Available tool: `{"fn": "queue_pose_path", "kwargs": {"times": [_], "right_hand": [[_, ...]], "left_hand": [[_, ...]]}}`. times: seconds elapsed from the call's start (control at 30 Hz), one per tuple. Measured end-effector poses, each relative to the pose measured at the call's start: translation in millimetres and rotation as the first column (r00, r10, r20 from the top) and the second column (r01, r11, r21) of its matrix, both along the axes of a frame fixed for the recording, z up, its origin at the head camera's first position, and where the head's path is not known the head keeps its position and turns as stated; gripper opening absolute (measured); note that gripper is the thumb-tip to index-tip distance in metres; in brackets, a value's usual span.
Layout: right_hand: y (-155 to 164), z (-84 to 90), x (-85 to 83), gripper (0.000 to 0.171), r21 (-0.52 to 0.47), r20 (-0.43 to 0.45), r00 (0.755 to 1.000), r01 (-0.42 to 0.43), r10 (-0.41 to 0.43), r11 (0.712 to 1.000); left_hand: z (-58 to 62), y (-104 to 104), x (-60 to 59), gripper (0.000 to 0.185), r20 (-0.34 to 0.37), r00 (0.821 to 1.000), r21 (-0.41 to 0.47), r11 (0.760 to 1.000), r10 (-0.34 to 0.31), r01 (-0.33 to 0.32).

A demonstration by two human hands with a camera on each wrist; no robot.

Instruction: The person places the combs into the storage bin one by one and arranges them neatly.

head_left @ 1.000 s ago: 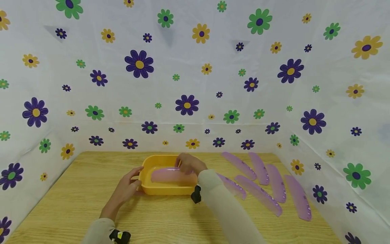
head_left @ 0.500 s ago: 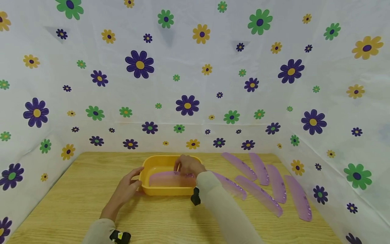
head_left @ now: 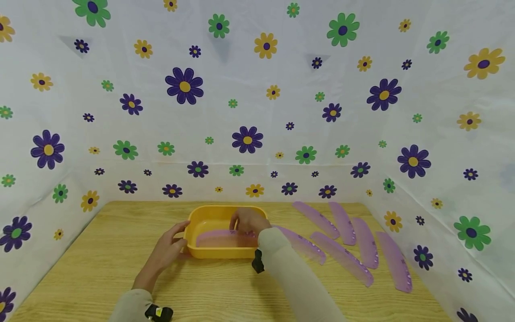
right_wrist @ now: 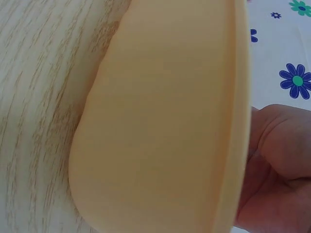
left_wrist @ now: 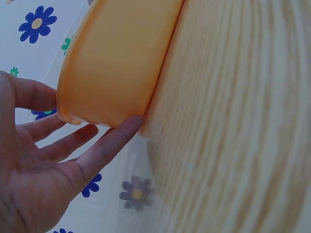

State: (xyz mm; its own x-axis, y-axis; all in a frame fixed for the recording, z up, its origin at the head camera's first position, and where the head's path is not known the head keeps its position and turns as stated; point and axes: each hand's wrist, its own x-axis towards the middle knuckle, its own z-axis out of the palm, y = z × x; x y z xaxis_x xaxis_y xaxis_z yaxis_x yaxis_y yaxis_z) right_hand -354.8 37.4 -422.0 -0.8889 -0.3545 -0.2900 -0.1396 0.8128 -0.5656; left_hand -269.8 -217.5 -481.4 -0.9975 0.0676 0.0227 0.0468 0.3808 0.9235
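In the head view a yellow plastic tub (head_left: pixel 225 253) stands on the table, with a translucent purple comb (head_left: pixel 217 240) inside it, teeth toward the front wall. My right hand (head_left: pixel 250 221) reaches into the tub and pinches the comb's spine near its right part, covering some of it. In the right wrist view the tub's wall hides the fingertips and the comb. My left hand (head_left: pixel 169 245) lies against the tub's left end. The left wrist view shows its fingers (left_wrist: pixel 109 145) extended and touching the tub's outer wall and rim.
Several more purple combs (head_left: pixel 342 258) lie spread on the wooden table (head_left: pixel 213 290) to the right of the tub. A white flower-printed cloth (head_left: pixel 257 112) stands behind and along both sides of the table.
My right hand has lowered the comb deeper into the tub and slightly toward its front wall, tilting its printed spine into view. The left hand and the tub stay in place.
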Motion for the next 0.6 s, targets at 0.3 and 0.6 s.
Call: {"fn": "queue_pose_path", "kwargs": {"times": [0.3,0.6], "right_hand": [[-0.4,-0.9,0.1,0.021,-0.059,0.042,0.998,-0.054,0.057,0.997],[9.2,2.8,-3.4,0.019,0.013,-0.004,0.988,-0.156,0.156,0.988]], "left_hand": [[-0.1,-0.4,1.9,0.06,-0.016,1.0,0.015,1.0,-0.019,0.019],[-0.7,-0.8,2.1,0.06,-0.022,1.0,0.018,1.0,-0.019,0.019]]}}
